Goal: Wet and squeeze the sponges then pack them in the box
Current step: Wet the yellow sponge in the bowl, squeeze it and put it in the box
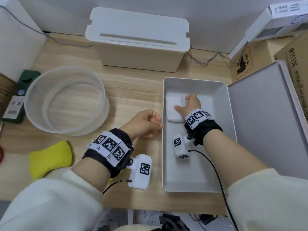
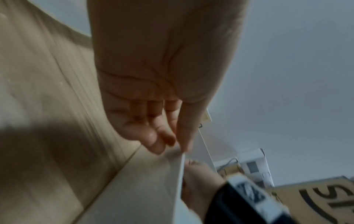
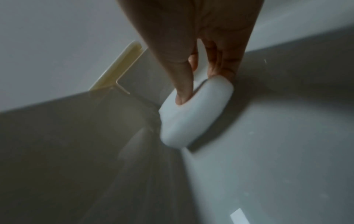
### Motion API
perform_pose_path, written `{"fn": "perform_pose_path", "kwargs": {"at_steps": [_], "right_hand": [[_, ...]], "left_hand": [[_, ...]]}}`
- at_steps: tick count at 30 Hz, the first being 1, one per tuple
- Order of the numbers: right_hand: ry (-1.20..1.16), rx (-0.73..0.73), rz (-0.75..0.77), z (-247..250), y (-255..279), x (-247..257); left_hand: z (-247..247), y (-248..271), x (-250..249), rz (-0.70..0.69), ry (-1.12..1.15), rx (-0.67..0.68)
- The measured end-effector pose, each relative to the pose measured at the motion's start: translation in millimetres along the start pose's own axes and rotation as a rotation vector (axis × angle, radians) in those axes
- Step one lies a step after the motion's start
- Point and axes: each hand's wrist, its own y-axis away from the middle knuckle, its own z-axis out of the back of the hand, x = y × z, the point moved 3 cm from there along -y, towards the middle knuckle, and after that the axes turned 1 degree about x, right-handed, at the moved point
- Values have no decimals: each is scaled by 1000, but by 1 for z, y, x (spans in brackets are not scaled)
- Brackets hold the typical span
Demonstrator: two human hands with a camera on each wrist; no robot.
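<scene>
Currently, status by item:
Right hand: inside the box, thumb and fingers pinching a white sponge against the box floor near the far left corner.
Left hand: fingers loosely curled, holding nothing, fingertips touching the box's left rim.
Sponges: in the head view two white pads seem to lie side by side under the right hand; a yellow sponge lies on the table, well apart from the box.
Risk, rebound: a squeezed sponge likely springs back on release and may tip out of line.
Risk, box shift: pressing at one end could slide the box; the left hand appears placed to prevent this.
Surface: light wood-grain table.
Room: clear round basin left of the box, open lid to its right, white bin at the wall, cardboard cartons at far right.
</scene>
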Motion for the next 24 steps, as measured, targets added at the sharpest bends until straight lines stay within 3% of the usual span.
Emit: {"fn": "perform_pose_path", "kwargs": {"at_steps": [6,10,14,19,21,24], "right_hand": [[-88,6,48,29,4,13],[-288,64,206,42,30,53],[-390,202,337,18,73,98],[-370,338,387,-22,114,124],[-299,399,387,-40,126,128],[-222,465,356,-61,138,124]], "left_hand": [[59,33,19,-23,-198,115],[88,56,53,57,-652,94],[101,73,79,69,-909,7],[102,76,83,35,-1139,12],[104,75,83,24,-1118,23],[113,76,83,-39,-914,37]]}}
